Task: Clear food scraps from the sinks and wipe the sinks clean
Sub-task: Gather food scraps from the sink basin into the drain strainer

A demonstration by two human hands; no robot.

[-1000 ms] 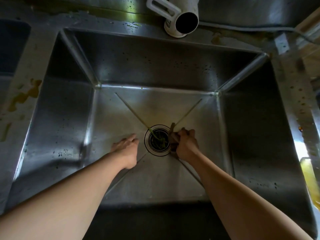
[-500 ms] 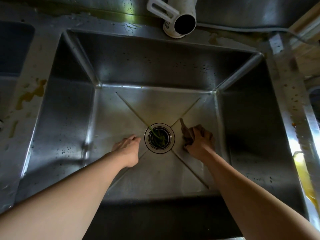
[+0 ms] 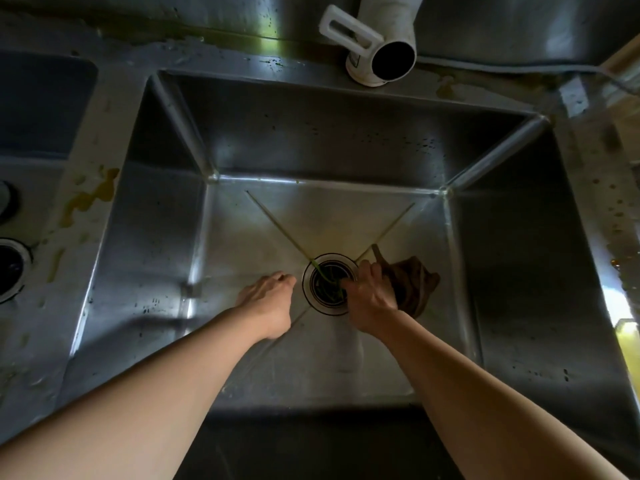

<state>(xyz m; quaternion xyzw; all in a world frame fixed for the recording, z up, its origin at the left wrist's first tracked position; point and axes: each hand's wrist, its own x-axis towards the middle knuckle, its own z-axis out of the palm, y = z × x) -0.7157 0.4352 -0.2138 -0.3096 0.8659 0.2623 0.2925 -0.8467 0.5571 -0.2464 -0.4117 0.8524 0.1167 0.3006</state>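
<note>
The right hand (image 3: pixel 372 299) is curled around a brown cloth (image 3: pixel 414 289), gripping it against the floor of the steel sink (image 3: pixel 519 271), its knuckles over the right edge of the drain (image 3: pixel 329 284). The cloth bunches out past the far side of that hand, away from the drain. Just left of the right hand's fingers, the round drain basket holds green vegetable scraps (image 3: pixel 327 282): thin stalks lying inside it, one reaching up over its far-left rim. On the drain's other side, the left hand (image 3: pixel 268 303) rests on the sink floor with fingers loosely bent, holding nothing, its fingertips near the drain rim but apart from it. Dark specks dot the sink walls beyond both hands, thickest on the back wall. Above the right hand, on the back ledge, a white plastic spout (image 3: pixel 384 43) points its dark mouth toward the basin. Well left of the left hand, the divider rim carries yellowish smears (image 3: pixel 93 195), and past it a second sink (image 3: pixel 41 109) shows part of its own drain (image 3: pixel 8 271); whether anything lies in it cannot be told.
</note>
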